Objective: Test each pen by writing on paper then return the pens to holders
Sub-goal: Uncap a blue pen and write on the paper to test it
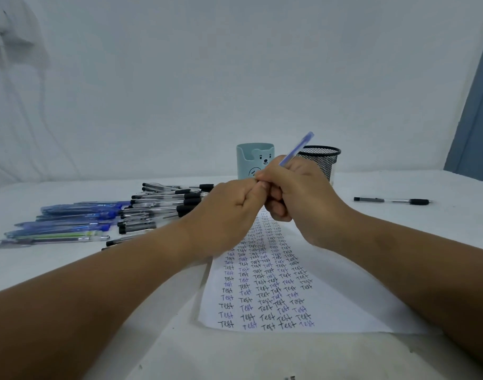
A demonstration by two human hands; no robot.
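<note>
Right hand (298,193) grips a slim blue plastic pen (296,148), tilted toward 1 o'clock; left hand (232,204) fingers pinch its lower end above the written white paper sheet (344,292).

Both hands (265,198) grip a blue pen (296,148) (tilted) above the paper (331,294)

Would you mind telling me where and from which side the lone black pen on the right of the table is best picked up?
Take the lone black pen at the clear middle of its barrel, coming straight down from above with thumb and fingers across it. It lies flat on the table, lengthwise left to right, apart from everything else, so both long sides look free; the dark ends look less balanced to pinch.
</note>
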